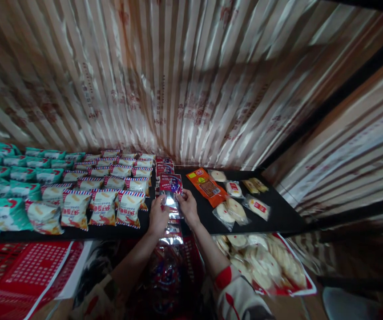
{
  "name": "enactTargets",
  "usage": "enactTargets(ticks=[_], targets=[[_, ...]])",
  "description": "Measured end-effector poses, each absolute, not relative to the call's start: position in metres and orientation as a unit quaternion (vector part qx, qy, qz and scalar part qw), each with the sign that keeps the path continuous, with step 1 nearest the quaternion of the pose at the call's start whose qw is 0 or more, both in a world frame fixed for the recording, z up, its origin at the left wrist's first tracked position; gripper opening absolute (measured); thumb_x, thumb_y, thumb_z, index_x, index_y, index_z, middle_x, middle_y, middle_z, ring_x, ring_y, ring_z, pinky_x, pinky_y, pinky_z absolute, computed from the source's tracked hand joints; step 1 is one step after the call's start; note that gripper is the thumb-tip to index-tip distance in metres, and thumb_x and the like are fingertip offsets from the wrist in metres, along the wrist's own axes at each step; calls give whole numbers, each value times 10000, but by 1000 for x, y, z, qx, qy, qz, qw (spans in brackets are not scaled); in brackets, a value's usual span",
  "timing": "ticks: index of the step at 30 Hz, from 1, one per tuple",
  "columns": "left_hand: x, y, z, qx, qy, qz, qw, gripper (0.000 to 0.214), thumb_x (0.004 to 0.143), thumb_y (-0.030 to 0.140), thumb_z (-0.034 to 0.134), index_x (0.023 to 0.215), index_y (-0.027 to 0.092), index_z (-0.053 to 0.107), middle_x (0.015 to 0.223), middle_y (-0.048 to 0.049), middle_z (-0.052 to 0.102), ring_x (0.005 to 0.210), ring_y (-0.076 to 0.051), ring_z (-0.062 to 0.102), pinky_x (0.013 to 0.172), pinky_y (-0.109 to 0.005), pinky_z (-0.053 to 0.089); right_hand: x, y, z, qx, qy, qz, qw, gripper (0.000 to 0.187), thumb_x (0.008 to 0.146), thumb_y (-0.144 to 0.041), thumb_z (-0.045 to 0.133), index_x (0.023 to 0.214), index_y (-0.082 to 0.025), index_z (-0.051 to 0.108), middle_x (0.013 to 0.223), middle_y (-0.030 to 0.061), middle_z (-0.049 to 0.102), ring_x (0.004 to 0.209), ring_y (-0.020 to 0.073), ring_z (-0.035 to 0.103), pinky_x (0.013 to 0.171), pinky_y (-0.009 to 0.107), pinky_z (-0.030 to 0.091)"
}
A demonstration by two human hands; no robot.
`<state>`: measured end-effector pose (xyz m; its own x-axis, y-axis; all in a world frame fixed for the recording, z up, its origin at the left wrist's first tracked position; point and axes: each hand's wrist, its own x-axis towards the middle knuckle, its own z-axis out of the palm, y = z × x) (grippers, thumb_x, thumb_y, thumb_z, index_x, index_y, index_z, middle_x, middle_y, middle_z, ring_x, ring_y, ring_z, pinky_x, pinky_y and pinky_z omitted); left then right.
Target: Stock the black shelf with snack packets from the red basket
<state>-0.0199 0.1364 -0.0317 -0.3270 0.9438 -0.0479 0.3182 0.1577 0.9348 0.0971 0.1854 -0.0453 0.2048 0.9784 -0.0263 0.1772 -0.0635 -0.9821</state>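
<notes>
A shiny snack packet (171, 183), red and dark blue at the top and silvery lower down, is pinched between both hands over the black shelf. My left hand (159, 215) grips its left edge, fingers closed. Its right edge is between the fingers and thumb of my right hand (189, 207). Beyond it, a column of similar red packets (163, 161) lies toward the back of the shelf. Below my hands, more shiny dark packets (167, 264) are in shadow and partly hidden by my arms.
Left on the black shelf (280, 222) stand rows of white-and-striped snack bags (102, 206) and green bags (7, 213). Right lie an orange packet (206, 186) and several wrapped round flat cakes (236, 210). Below are a red-rimmed box of wrapped cakes (261, 258) and a red crate (27, 271).
</notes>
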Motion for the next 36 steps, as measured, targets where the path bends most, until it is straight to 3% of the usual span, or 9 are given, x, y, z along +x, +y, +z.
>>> enactTargets(ticks=[9,21,36], targets=[[-24,160,-43,524,738,350,240,394,758,121,450,1121,101,603,1108,-119,592,1085,-217,515,990,-323,366,92,215,-53,-695,-542,312,354,303,747,-357,554,1003,-205,612,769,4,646,694,160,595,629,251,419],[-20,151,-38,533,769,284,209,435,772,155,439,1177,77,576,1200,-140,548,1135,-262,458,1007,-346,335,84,207,-44,-711,-601,245,269,388,812,-362,500,1172,-229,553,1015,51,658,867,199,617,712,286,438],[-19,147,-49,549,771,273,168,456,752,169,475,1196,119,570,1290,-151,484,1172,-286,439,1003,-399,332,83,205,-50,-719,-620,195,247,390,835,-389,467,1180,-237,567,1051,78,599,900,201,602,712,276,445]])
